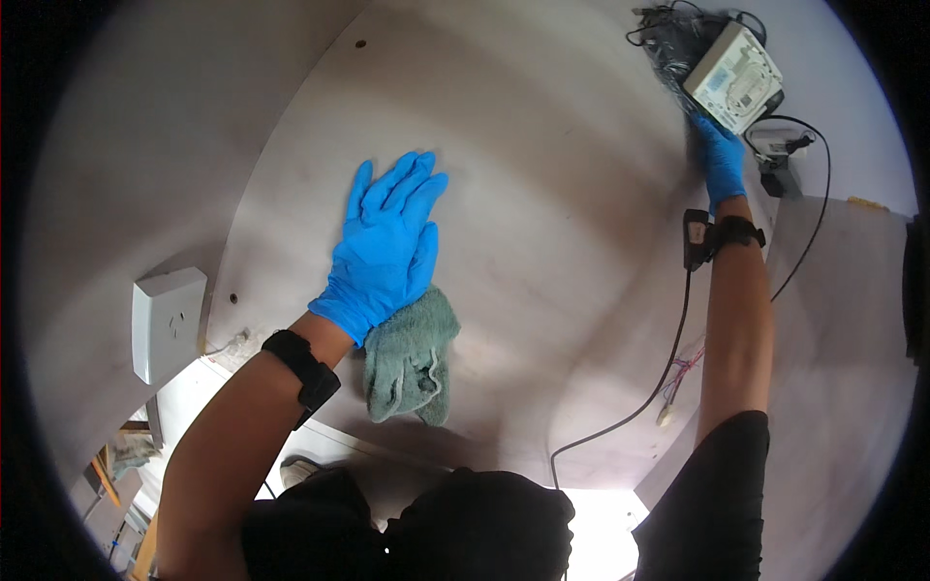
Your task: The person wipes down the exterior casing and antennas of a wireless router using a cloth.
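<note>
My left hand [380, 242], in a blue glove, lies palm down on the pale panel [542, 252] with its fingers stretched out. A damp-looking grey-green cloth [412, 363] sits bunched under and beside the heel of that hand, not gripped. At the far right my right hand [720, 160], also gloved in blue, reaches to a white box-shaped electronic device [736, 79] and holds it tilted at its near edge. Its fingertips are hidden behind the device. Dark crumpled plastic and black cables [670, 39] lie against the device's left side.
A white wall socket [170, 324] stands out at the left. Right of my right hand, a black plug adapter [778, 179] sits at another socket, its cable looping down. A thin black cable [620, 423] hangs from my right wrist strap. Thin coloured wires [678, 382] lie by the right forearm.
</note>
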Action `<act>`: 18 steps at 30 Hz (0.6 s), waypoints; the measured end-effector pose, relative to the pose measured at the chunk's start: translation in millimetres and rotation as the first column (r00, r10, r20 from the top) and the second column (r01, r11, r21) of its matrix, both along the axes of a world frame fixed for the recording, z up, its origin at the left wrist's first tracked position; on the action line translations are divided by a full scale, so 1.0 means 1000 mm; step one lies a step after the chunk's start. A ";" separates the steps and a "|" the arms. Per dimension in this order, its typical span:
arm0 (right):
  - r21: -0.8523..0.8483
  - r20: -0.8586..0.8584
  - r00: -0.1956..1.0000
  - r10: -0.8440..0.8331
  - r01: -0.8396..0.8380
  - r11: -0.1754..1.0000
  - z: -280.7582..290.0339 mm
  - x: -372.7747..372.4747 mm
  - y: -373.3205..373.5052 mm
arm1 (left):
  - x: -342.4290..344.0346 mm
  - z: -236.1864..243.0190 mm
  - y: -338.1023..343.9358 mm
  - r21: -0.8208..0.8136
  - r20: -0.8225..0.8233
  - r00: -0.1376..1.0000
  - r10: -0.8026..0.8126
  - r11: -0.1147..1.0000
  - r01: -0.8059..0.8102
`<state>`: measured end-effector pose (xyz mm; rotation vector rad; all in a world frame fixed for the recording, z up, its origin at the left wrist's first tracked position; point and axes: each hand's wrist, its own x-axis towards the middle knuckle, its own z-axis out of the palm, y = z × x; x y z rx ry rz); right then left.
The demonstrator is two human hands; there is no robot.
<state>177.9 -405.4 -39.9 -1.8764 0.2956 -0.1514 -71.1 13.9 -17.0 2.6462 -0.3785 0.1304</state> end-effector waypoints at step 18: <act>-0.643 -0.019 0.981 0.193 -0.160 0.749 0.020 -0.119 0.070 | -0.002 -0.011 0.000 -0.029 0.095 0.995 -0.016 0.999 0.019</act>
